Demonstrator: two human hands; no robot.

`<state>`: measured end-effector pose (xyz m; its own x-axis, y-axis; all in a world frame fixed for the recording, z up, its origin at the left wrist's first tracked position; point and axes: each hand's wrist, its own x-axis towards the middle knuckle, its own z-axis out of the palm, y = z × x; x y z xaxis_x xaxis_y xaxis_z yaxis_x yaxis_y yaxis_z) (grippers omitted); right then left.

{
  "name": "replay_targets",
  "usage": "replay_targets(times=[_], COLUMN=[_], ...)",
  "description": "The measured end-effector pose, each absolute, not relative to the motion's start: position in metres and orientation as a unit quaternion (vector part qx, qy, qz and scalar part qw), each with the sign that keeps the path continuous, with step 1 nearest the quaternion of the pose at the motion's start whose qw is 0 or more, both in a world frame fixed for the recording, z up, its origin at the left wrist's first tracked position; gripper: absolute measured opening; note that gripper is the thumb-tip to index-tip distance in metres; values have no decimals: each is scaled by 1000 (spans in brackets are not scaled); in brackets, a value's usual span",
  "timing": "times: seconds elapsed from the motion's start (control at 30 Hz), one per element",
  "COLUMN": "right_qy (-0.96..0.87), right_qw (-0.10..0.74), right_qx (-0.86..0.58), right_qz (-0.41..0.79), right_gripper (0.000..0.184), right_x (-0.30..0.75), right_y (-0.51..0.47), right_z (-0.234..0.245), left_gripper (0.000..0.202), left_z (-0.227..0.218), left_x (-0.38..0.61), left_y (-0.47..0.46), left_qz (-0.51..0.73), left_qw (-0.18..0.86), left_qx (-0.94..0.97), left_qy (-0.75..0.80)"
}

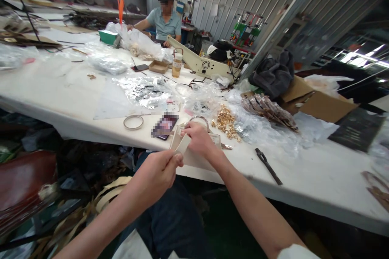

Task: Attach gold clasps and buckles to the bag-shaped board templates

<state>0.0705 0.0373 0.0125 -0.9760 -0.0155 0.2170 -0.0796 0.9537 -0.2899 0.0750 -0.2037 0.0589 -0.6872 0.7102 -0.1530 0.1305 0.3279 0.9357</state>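
a long white table (319,174) crosses the frame; at its near edge, centre, lies a cream bag piece (194,158); the right hand (199,137) grips its top, fingers curled; the left hand (158,172), lower left, pinches a cream strap (183,144); gold fittings (226,123) lie just right.

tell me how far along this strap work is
Done: little that shows; a cream piece lies at the table edge. In hand: the left hand pinches the near end of a strap, the right hand its far end at the piece. Left: gold fittings and pliers lie untouched, and more straps lie below, so probably early.
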Motion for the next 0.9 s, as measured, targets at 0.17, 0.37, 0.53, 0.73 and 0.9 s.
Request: replay_targets(times=[0.17, 0.37, 0.53, 0.73, 0.9], right_qy=[-982, -861, -714, -725, -752], right_qw=[158, 218, 122, 138, 157], right_qx=[31, -58, -109, -144, -157], right_qz=[98, 455, 681, 660, 621], right_gripper=[39, 31, 71, 56, 45], right_x=[105, 141, 180, 192, 199], right_y=[13, 43, 53, 44, 44], right_z=[-6, 13, 28, 29, 29], left_gripper=[48, 39, 37, 35, 33], left_z=[37, 40, 40, 46, 52], left_x=[70, 81, 87, 101, 110], left_y=[-230, -216, -199, -182, -171], left_qz=[481, 529, 510, 497, 460], left_qw=[304, 340, 374, 404, 452], left_qx=[280, 278, 276, 275, 224], left_qy=[773, 726, 724, 717, 731])
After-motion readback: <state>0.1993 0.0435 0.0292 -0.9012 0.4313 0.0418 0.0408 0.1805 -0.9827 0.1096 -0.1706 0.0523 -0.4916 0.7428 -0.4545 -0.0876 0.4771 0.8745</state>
